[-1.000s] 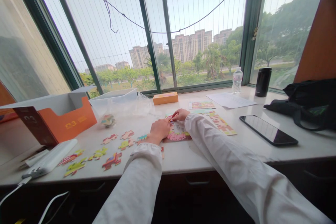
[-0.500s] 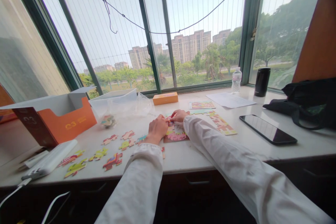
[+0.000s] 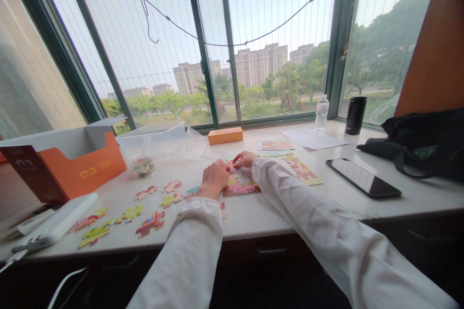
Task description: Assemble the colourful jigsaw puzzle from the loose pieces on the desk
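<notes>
A partly assembled jigsaw puzzle (image 3: 241,189) lies flat on the white table, with pink, yellow and green parts. At its left side, my left hand (image 3: 215,176) has its fingers curled closed on a puzzle piece, mostly covered by the fingertips. My right hand (image 3: 246,159) pinches at the same spot from above, its fingertips almost touching the left ones. Loose puzzle pieces (image 3: 150,223) are spread over the table left of my left hand. A small picture card (image 3: 275,145) lies just behind the puzzle.
On the left stand an open orange box (image 3: 90,164), a white tray (image 3: 152,133), a plastic bag of pieces (image 3: 144,166) and a white power strip (image 3: 58,224). Behind is a small orange box (image 3: 225,135). To the right are a phone (image 3: 362,178), paper, bottle (image 3: 322,113), black tumbler (image 3: 355,115) and black bag.
The view has shifted slightly, moving the table objects a little leftward in the picture. Both hands stay together at the puzzle's left side, with only small finger movement.
</notes>
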A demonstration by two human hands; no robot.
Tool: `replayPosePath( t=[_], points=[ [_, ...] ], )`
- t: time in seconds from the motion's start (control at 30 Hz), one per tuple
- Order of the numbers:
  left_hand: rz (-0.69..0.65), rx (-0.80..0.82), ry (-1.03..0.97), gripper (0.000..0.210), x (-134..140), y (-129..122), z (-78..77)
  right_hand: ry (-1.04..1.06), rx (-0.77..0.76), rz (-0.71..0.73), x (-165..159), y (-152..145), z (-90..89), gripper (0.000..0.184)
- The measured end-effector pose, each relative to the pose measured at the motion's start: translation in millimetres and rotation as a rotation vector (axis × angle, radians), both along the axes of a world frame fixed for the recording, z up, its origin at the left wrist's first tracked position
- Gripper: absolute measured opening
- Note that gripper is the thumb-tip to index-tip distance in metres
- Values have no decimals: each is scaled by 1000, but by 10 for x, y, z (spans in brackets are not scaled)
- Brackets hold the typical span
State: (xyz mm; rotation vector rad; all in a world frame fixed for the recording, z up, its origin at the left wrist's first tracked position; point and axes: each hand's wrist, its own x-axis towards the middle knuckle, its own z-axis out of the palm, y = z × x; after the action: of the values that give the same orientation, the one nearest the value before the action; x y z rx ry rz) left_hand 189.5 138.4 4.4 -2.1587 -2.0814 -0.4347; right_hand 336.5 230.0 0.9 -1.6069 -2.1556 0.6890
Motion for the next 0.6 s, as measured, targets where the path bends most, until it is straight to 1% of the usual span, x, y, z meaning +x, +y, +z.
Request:
replayPosePath(
  t=[0.1, 0.2, 0.27, 0.37, 0.43, 0.5, 0.53, 0.6],
  points=[
    [8, -2, 12, 33, 0, 9, -16, -17, 15, -10, 0, -20, 6, 31],
    [16, -3, 27, 35, -2, 4, -25, -38, 44, -31, 6, -39, 12, 24],
    [9, 8, 34, 36, -8, -11, -19, -55, 78, -55, 19, -55, 14, 19],
    [3, 34, 32, 41, -16, -43, -1, -78, 157, -83, 46, -77, 0, 21],
    [9, 21, 21, 41, -12, -60, 9, -107, 251, -55, 58, -82, -26, 26],
    [13, -9, 12, 38, -2, -66, 12, -153, 351, 16, 59, -77, -60, 31],
    [12, -17, 9, 37, 4, -66, 11, -183, 384, 60, 55, -73, -76, 32],
    [13, -19, 9, 36, 14, -61, 4, -250, 396, 126, 42, -66, -101, 32]
  ],
)
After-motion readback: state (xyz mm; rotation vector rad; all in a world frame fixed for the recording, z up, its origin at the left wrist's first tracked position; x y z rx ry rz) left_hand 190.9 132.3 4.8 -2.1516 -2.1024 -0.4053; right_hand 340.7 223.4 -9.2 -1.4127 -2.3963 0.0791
